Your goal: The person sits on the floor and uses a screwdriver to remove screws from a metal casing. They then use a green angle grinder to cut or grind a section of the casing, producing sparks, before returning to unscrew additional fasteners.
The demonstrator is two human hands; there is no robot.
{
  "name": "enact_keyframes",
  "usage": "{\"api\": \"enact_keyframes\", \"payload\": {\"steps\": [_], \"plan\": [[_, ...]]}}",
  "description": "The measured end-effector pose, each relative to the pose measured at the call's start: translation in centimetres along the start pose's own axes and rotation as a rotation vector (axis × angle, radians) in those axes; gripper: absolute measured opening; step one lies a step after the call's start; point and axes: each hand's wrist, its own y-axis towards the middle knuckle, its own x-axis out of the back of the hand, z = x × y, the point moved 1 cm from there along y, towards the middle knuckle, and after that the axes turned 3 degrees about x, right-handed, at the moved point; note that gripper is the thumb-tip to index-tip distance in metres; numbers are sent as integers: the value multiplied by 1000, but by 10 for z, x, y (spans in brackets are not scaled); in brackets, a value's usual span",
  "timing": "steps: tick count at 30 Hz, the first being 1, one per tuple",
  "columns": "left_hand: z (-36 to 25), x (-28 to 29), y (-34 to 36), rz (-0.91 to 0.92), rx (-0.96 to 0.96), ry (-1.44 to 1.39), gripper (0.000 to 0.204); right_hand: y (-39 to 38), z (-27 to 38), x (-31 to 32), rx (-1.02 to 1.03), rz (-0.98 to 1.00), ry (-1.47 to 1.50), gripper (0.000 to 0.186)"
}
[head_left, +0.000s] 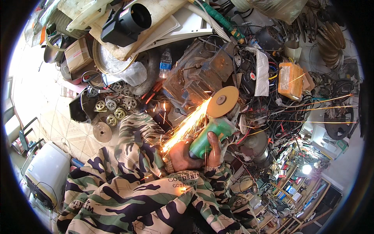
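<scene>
A green angle grinder (204, 140) is gripped in both my hands, held up in front of my camouflage-patterned clothing. My left hand (181, 156) wraps round the lower left of its body. My right hand (215, 150) closes on the other side, with the thumb up along the casing. Its tan disc (230, 97) faces up beside a rusty metal block (202, 70). A bright stream of sparks (191, 123) runs from the disc down past my left hand to my sleeve, and thin streaks fly off to the right. The exact spot the disc touches is lost in the glare.
Round metal parts (117, 105) and a loose disc (102, 132) lie on the tiled floor at left. A water bottle (165, 63) stands behind the sparks. Tangled black cables (288, 113) and a taped box (290, 81) crowd the right. A white appliance (46, 171) stands at lower left.
</scene>
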Motion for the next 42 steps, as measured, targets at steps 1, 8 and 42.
{"api": "enact_keyframes", "payload": {"steps": [1,8,42], "plan": [[6,-1,2,-16,-97,-108,62,0,1,-1,3,2,-9,39],[15,-9,5,-76,-168,0,63,0,1,2,7,-16,9,39],[14,-51,2,-814,-129,-17,48,-1,1,1,7,-19,27,36]]}}
